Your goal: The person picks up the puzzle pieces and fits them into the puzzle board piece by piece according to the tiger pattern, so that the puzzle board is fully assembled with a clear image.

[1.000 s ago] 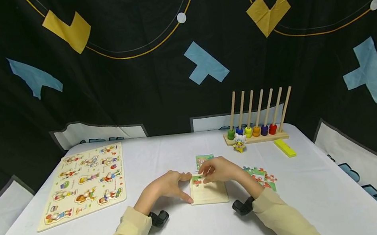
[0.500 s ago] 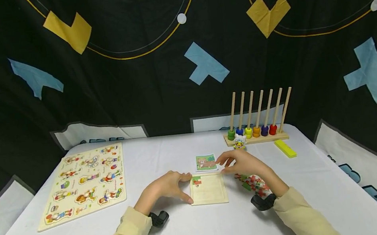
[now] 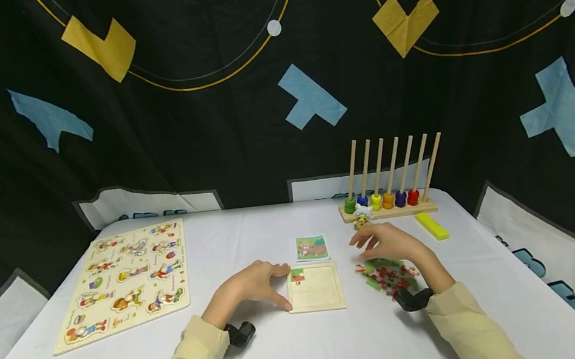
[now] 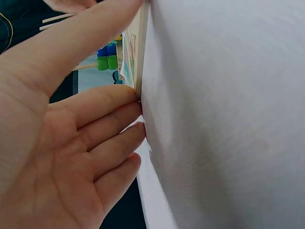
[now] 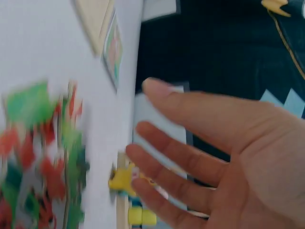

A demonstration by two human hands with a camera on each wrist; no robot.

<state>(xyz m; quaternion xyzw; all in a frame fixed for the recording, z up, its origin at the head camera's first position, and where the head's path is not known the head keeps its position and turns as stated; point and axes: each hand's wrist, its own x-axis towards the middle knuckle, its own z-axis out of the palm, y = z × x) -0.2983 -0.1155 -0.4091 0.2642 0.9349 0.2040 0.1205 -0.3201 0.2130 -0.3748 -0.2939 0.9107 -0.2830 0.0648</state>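
A square wooden puzzle tray (image 3: pixel 315 289) lies flat at the middle of the table, with a small green and red jigsaw patch (image 3: pixel 298 275) in its far left corner. My left hand (image 3: pixel 251 286) rests beside the tray; its thumb and extended fingers touch the left edge. In the left wrist view those fingers (image 4: pixel 107 102) are fairly straight against the rim. My right hand (image 3: pixel 393 243) hovers with loosely bent fingers, holding nothing, over a pile of red and green jigsaw pieces (image 3: pixel 389 275). The right wrist view shows the pieces (image 5: pixel 35 162) blurred.
A picture card (image 3: pixel 312 248) lies just behind the tray. Farther back right stand a pegged bead stacker (image 3: pixel 388 212) and a small figurine (image 3: pixel 362 216), near a yellow block (image 3: pixel 432 226). A large picture-peg board (image 3: pixel 125 282) covers the table's left part.
My right hand has left the tray and moved right, over the loose pieces, uncovering the jigsaw patch and the card. My left hand stays at the tray's edge.
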